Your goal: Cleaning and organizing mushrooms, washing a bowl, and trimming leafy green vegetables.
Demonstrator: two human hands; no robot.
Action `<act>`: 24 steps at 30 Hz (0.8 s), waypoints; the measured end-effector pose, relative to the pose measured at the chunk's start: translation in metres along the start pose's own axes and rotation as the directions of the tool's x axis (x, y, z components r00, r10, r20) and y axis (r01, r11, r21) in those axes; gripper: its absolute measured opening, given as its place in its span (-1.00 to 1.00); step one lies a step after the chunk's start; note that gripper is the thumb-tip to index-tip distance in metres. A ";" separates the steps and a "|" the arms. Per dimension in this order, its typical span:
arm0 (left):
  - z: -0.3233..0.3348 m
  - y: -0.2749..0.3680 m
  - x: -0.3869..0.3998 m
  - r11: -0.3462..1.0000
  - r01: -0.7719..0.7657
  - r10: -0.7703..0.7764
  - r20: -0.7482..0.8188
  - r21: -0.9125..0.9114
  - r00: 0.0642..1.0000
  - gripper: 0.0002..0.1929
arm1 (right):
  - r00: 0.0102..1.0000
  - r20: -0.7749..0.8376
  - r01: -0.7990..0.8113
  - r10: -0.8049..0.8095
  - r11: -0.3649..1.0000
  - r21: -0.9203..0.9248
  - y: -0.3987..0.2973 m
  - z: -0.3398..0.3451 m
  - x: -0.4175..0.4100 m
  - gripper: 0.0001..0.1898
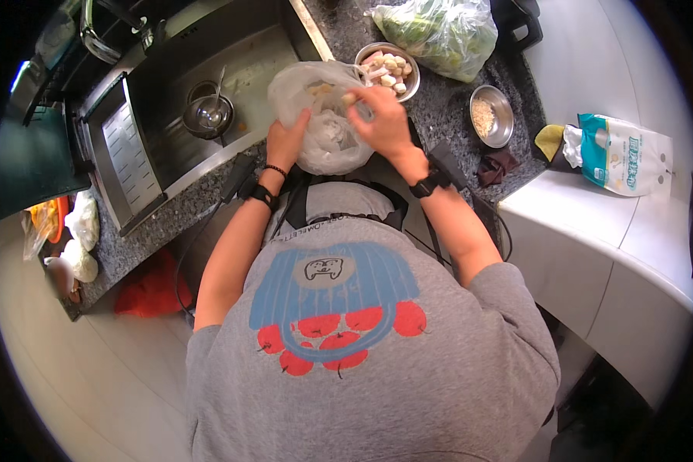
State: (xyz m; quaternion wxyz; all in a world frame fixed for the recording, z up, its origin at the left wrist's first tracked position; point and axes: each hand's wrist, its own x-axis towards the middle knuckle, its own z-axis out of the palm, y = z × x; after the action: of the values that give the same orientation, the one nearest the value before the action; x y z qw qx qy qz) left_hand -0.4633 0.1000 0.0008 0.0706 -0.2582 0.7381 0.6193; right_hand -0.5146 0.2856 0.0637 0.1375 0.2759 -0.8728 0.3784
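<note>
A translucent white plastic bag (355,159) stands open in front of me, with pale pieces and crumpled white plastic visible inside. My left hand (286,141) grips its left rim, thumb at the opening and the other fingers partly hidden. Over the bag's right side, my right hand (384,124) pinches a small pale food piece (349,99) between thumb and fingers. Just beyond that hand sits a round metal bowl (417,86) holding several whitish chunks (390,72) and some pinkish pieces. Exactly what food these are, I cannot tell.
Left of the bag, a steel sink (254,58) contains a metal bowl (208,115). The dark stone counter also bears a plastic bag of green vegetables (439,34), a small bowl (502,124) with pale bits and a dark cloth (496,167). A wipes pack (629,156) lies on the white ledge.
</note>
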 end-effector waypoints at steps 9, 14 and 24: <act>0.001 -0.021 0.005 0.951 -0.104 0.052 -0.182 -0.292 0.982 -0.48 | 0.963 -0.259 -0.150 0.070 0.941 -0.303 0.048 -0.023 0.021 -0.74; 0.001 -0.010 -0.001 0.949 -0.127 0.095 -0.122 -0.288 0.988 -0.56 | 0.999 0.042 -0.041 0.032 0.973 0.225 -0.010 0.000 0.021 -0.80; -0.003 -0.009 -0.008 0.879 -0.056 -0.004 -0.125 -0.473 0.992 -0.69 | 0.867 0.487 -0.248 0.104 0.938 0.241 -0.002 0.063 0.012 -0.64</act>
State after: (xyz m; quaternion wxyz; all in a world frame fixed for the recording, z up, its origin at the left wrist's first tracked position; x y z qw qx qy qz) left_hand -0.4518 0.0982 -0.0034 -0.0484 -0.2952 0.5701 0.7652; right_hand -0.5254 0.2335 0.0282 -0.1549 0.2945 -0.8352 0.4378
